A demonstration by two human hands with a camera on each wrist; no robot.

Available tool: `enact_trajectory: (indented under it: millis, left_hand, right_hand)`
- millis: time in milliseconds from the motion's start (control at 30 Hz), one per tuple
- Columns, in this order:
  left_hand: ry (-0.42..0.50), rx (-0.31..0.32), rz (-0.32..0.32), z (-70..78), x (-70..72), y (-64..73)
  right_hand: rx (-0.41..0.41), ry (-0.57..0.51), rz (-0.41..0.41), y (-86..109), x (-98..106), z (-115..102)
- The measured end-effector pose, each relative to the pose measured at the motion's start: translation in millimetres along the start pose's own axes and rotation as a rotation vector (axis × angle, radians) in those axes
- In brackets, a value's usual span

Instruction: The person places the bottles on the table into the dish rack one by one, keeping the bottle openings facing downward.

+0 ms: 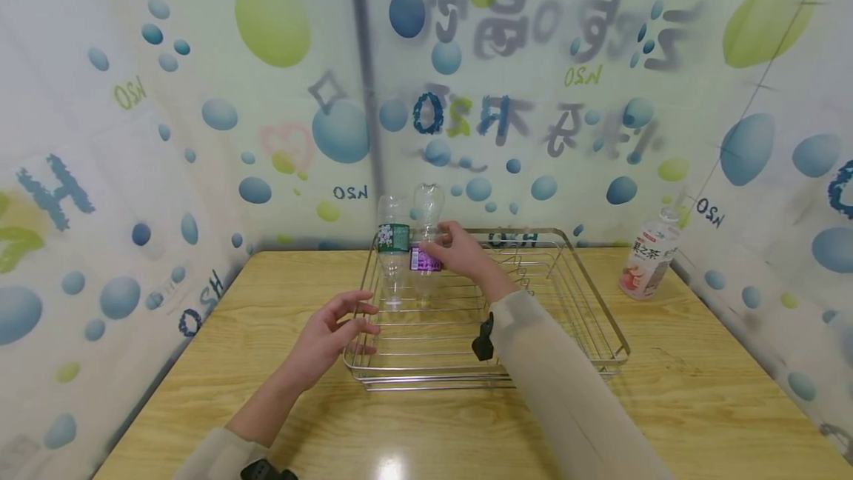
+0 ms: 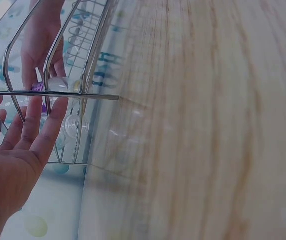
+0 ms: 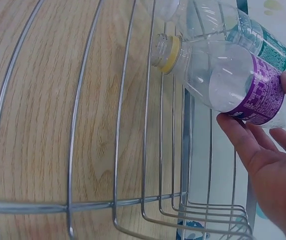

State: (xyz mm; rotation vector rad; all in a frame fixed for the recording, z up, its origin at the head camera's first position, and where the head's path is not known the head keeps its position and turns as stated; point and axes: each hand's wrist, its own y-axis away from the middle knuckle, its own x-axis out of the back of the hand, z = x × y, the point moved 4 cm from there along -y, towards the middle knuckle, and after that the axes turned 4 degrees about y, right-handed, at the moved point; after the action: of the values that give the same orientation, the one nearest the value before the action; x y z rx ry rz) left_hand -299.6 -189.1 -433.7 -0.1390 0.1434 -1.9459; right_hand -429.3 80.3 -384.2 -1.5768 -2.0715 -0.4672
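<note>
My right hand (image 1: 464, 252) holds a clear plastic bottle (image 3: 233, 82) with a purple label between thumb and fingers. This bottle is upside down, its uncapped neck with a yellow ring pointing down into the wire dish rack (image 1: 433, 370). Just left of it, another clear bottle (image 1: 394, 239) with a green label also stands neck down in the rack, leaning near the back left. My left hand (image 1: 326, 335) is at the rack's left side, fingers spread and loosely bent. In the left wrist view its fingertips (image 2: 58, 107) overlap the rack's wires.
A pink-labelled drink bottle (image 1: 649, 254) stands upright on the wooden table (image 1: 700, 391), right of the rack. A patterned curtain (image 1: 286, 117) with blue and green dots closes off the back and both sides, close behind the rack.
</note>
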Motion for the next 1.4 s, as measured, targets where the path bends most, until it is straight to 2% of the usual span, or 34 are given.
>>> enact_trajectory:
  millis: [133,500,1000,1400]
  left_hand:
    - [-0.011,0.003,0.002,0.0,0.4,0.2]
    - [-0.002,-0.012,-0.002,0.0,1.0,1.9]
    - [-0.01,-0.017,0.003,1.6,0.1,3.0]
    - [-0.012,-0.019,0.002,1.6,-0.3,1.8]
  right_hand:
    - [-0.003,0.016,-0.012,-0.5,-1.2,1.0]
    - [-0.021,-0.034,-0.073,0.5,-3.6,1.2]
    - [-0.009,-0.008,-0.071,2.1,-4.2,0.2]
    - [-0.003,-0.007,-0.038,3.6,-0.4,-0.5]
